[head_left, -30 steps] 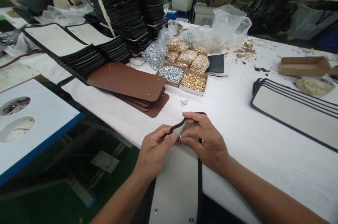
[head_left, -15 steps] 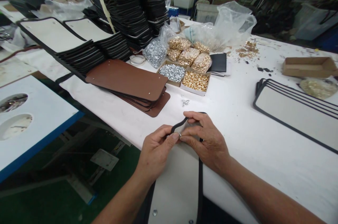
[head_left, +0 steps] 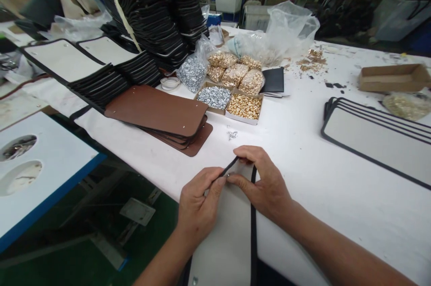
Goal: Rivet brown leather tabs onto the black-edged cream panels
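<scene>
A pale grey panel with black edging (head_left: 222, 241) hangs over the table's near edge, its far end bent up between my hands. My left hand (head_left: 200, 203) is closed on the panel's left far corner, thumb on the grey face. With its fingers behind the far edge and its thumb on the grey face, my right hand (head_left: 267, 182) grips the other side. Between the two thumb tips sits a small silver metal fastener (head_left: 228, 175), at the panel's surface. Beyond the hands lies a little heap of silver fasteners (head_left: 232, 134) on the white table.
Open boxes hold silver pieces (head_left: 214, 97) and gold pieces (head_left: 244, 106), with bagged gold pieces (head_left: 235, 74) behind. Brown panels (head_left: 156, 108) are stacked left, near a tall dark stack (head_left: 148, 12). More grey panels (head_left: 380, 138) lie right, before a cardboard box (head_left: 393, 77).
My right index finger has moved from the fastener to behind the panel's edge. The fastener now sits at the panel surface by the thumbs. The view has shifted slightly.
</scene>
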The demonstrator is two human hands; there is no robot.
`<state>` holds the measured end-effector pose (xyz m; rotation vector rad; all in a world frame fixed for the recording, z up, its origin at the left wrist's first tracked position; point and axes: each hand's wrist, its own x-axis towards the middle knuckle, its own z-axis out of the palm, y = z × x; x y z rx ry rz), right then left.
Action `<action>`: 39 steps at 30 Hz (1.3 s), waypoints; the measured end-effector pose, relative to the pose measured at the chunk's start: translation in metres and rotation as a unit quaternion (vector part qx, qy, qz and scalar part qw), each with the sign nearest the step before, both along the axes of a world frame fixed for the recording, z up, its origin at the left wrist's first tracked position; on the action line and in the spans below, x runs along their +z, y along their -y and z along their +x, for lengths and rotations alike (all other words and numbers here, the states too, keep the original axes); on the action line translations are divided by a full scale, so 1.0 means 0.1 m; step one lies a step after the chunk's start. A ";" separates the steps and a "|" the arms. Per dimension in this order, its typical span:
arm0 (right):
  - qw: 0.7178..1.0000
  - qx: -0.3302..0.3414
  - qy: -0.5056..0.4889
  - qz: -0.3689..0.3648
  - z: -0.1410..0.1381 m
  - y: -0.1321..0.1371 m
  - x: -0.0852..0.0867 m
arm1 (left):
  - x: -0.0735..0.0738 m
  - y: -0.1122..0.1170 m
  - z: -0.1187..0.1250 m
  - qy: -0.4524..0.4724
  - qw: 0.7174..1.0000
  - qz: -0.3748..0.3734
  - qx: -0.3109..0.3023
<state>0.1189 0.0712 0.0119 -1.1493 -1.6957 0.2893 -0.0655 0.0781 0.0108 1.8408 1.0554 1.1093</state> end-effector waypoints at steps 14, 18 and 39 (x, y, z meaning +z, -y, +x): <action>0.983 0.002 0.184 -0.005 0.13 -0.01 0.09 | -0.01 0.01 0.06 -0.032 0.999 0.005 0.020; 0.983 0.002 0.180 -0.035 0.13 0.01 0.11 | -0.02 0.02 0.06 -0.045 0.999 0.023 0.010; 0.956 -0.132 0.212 -0.153 0.60 -0.18 0.16 | -0.05 0.03 -0.32 -0.239 0.963 0.042 0.120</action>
